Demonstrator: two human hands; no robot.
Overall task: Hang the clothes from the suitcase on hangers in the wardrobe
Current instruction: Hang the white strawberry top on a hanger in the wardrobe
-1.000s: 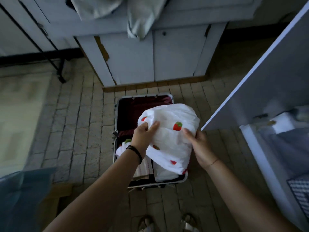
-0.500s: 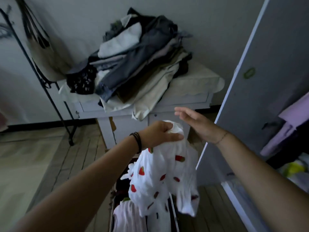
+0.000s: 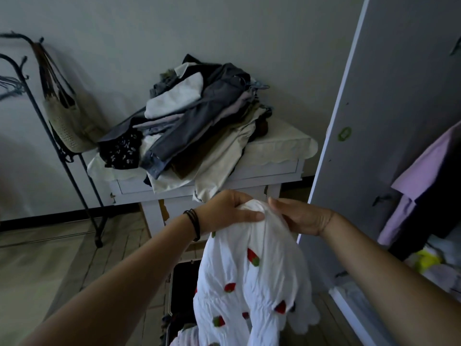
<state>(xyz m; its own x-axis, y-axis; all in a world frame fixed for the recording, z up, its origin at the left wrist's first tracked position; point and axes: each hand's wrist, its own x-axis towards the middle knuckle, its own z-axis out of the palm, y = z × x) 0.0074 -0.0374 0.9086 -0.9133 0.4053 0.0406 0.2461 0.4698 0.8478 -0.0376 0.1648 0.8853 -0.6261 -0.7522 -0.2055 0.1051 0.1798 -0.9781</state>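
White cotton dotted with small red strawberries fills the lower middle of the view: a crumpled garment [image 3: 252, 278] held up in the air, its scalloped hem hanging down at the bottom right. The two hands are close together at its bunched top. The left hand [image 3: 224, 213], with thin black bands [image 3: 195, 224] round the wrist, has its fingers and thumb curled round the gathered fabric. The right hand [image 3: 303, 218] touches the same bunch from the other side, its fingers laid along the cloth; whether it grips or only rests there cannot be told. Below and behind the garment, an open suitcase [image 3: 170, 293] lies on the floor, its dark inside partly hidden by the hanging cloth. Beyond the hands stands a white worktop [image 3: 274, 168] against a pale wall, covered with a pale cloth and heaped with an untidy pile of clothes [image 3: 199, 126] in grey, beige, white and black, some of it spilling over the front edge. To the left, a black metal coat stand [image 3: 62, 156] carries a pale woven bag [image 3: 69, 121] by its straps. On the right, a grey wardrobe door [image 3: 389, 121] stands open, and past its edge a lilac garment [image 3: 429, 166] hangs inside the wardrobe above something yellow [image 3: 426, 260] lower down.
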